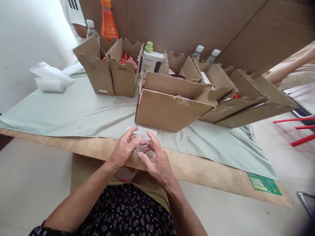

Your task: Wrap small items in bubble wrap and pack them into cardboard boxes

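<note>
A small piece of clear, crinkled plastic (144, 130), perhaps bubble wrap, is at the table's front edge between my hands. My left hand (125, 147) has its thumb and fingers closed on the plastic's left side. Over its right side is my right hand (157, 161), thumb and forefinger spread apart and the other fingers curled. How firmly these fingers touch the plastic is hard to tell. Just beyond my hands stands a wide, open-topped cardboard box (169, 109) with something purple inside.
Other open cardboard boxes (99, 73) stand behind and to both sides. Farther back are an orange bottle (109, 24), a white bottle with a green cap (152, 60) and clear bottles. A translucent plastic roll (52, 78) lies on the left. Parts of other people show behind the cardboard partition (172, 26).
</note>
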Demonstrator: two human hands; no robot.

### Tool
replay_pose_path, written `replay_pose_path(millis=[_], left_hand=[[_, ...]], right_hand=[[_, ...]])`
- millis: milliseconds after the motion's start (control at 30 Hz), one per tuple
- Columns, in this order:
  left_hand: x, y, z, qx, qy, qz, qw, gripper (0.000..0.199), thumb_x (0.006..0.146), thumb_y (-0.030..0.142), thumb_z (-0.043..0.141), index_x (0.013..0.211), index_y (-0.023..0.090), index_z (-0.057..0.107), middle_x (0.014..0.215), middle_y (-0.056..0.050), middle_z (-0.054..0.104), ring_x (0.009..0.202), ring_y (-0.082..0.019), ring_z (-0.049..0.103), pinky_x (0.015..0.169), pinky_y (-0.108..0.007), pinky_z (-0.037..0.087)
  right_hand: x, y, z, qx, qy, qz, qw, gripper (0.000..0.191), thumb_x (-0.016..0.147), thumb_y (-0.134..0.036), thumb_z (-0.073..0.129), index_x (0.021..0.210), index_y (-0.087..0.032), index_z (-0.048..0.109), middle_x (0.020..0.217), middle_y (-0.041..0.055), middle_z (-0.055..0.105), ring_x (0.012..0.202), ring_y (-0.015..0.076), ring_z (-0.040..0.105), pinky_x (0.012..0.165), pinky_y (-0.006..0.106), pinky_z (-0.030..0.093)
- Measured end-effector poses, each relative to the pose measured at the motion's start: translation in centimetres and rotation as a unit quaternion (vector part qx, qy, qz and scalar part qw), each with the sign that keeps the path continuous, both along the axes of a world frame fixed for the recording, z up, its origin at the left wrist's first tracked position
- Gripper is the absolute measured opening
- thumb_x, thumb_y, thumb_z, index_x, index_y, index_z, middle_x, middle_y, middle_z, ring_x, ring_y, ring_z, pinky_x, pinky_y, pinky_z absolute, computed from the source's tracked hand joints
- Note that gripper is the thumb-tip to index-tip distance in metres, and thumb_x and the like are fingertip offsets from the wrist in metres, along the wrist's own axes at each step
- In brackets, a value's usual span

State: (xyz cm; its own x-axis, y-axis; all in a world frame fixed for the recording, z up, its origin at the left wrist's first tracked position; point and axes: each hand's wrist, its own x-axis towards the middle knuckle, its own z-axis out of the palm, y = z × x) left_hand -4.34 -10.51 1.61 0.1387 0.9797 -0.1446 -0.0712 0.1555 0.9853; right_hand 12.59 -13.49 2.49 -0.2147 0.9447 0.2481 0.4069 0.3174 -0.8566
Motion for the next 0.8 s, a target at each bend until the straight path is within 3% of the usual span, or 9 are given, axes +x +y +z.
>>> replay_pose_path(millis=[100,233,333,533,667,800], left_hand=[[-0.4,0.6,-0.7,0.014,0.085,0.052,0.995,0.069,0.088,0.039,0.069,0.149,0.014,0.05,0.099,-0.005,0.072,0.088,-0.018,0.069,0.078,-0.03,0.055],[-0.4,1.0,-1.3,0.078,0.162,0.066,0.981,0.051,0.088,0.026,0.061,0.138,0.014,0.06,0.089,-0.002,0.071,0.078,-0.015,0.067,0.075,-0.028,0.053],[-0.4,1.2,-1.2,0.122,0.214,0.061,0.967,0.042,0.087,0.022,0.057,0.128,0.016,0.067,0.085,-0.001,0.072,0.075,-0.015,0.067,0.075,-0.028,0.053],[-0.8,2.9,-0.2,0.156,0.268,0.072,0.948,0.042,0.087,0.024,0.059,0.128,0.015,0.068,0.077,0.001,0.07,0.066,-0.014,0.062,0.066,-0.026,0.05],[-0.9,4.8,-0.2,0.168,0.375,0.085,0.908,0.038,0.09,0.023,0.06,0.126,0.016,0.07,0.074,0.001,0.07,0.066,-0.015,0.064,0.068,-0.027,0.05],[-0.8,5.8,-1.2,0.168,0.457,0.082,0.87,0.034,0.089,0.018,0.063,0.121,0.016,0.074,0.081,-0.003,0.076,0.077,-0.02,0.071,0.077,-0.031,0.053]], right_hand=[[0.6,-0.1,-0.7,-0.004,0.022,-0.029,0.999,0.058,0.1,-0.036,0.061,0.154,-0.026,0.045,0.117,0.0081,0.076,0.087,0.0167,0.073,0.08,0.033,0.064],[2.1,0.0,-1.2,0.019,-0.024,-0.072,0.997,0.036,0.101,-0.033,0.058,0.135,-0.023,0.063,0.111,0.008,0.078,0.093,0.018,0.074,0.086,0.034,0.063],[2.2,-0.1,-1.4,0.049,-0.068,-0.053,0.995,0.024,0.1,-0.03,0.057,0.119,-0.022,0.071,0.11,0.0078,0.078,0.094,0.0194,0.075,0.091,0.037,0.062],[2.0,-0.1,-1.1,0.117,-0.096,-0.095,0.984,0.023,0.102,-0.026,0.055,0.117,-0.023,0.072,0.112,0.0079,0.079,0.107,0.0217,0.074,0.097,0.04,0.059],[1.9,0.7,-2.0,0.121,-0.098,-0.068,0.985,0.025,0.101,-0.024,0.056,0.119,-0.022,0.072,0.117,0.0089,0.078,0.112,0.0219,0.073,0.099,0.039,0.059],[1.6,1.4,-3.6,0.107,-0.106,-0.041,0.988,0.024,0.1,-0.023,0.055,0.117,-0.02,0.073,0.122,0.0104,0.078,0.114,0.0236,0.073,0.099,0.041,0.058]])
